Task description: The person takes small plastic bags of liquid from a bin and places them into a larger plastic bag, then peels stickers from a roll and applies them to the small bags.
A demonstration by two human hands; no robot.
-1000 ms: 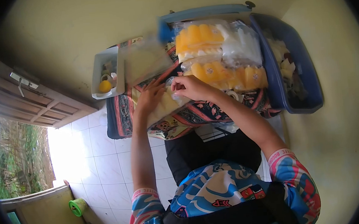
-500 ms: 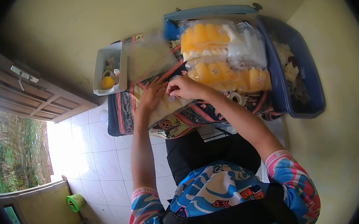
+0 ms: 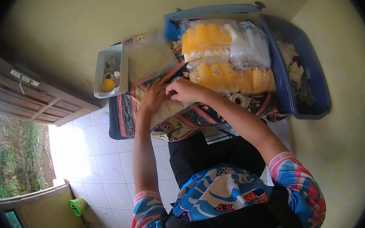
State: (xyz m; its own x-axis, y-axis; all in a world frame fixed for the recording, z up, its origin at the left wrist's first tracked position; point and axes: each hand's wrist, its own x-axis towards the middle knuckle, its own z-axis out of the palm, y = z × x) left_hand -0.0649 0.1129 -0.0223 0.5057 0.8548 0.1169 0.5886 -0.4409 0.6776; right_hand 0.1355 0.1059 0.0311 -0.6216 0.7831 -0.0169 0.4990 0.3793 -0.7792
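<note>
My left hand (image 3: 153, 97) lies flat with fingers spread on a pale yellow plastic-wrapped pack (image 3: 163, 108) on a patterned cloth (image 3: 200, 114). My right hand (image 3: 185, 90) pinches the top edge of that same pack, fingers closed, right beside the left. Just beyond my hands lie clear bags of yellow cups (image 3: 226, 73) and a bag of white items (image 3: 250, 47).
A blue bin (image 3: 314, 76) with mixed items stands at the right, its blue lid (image 3: 208, 12) at the far edge. A white tray (image 3: 101, 75) with a yellow ball sits left of the cloth. A tape roll (image 3: 238, 99) lies near my right forearm. White tiled floor is below.
My right hand has slid slightly left toward my left hand on the pack. The view shifted a little; nothing else moved.
</note>
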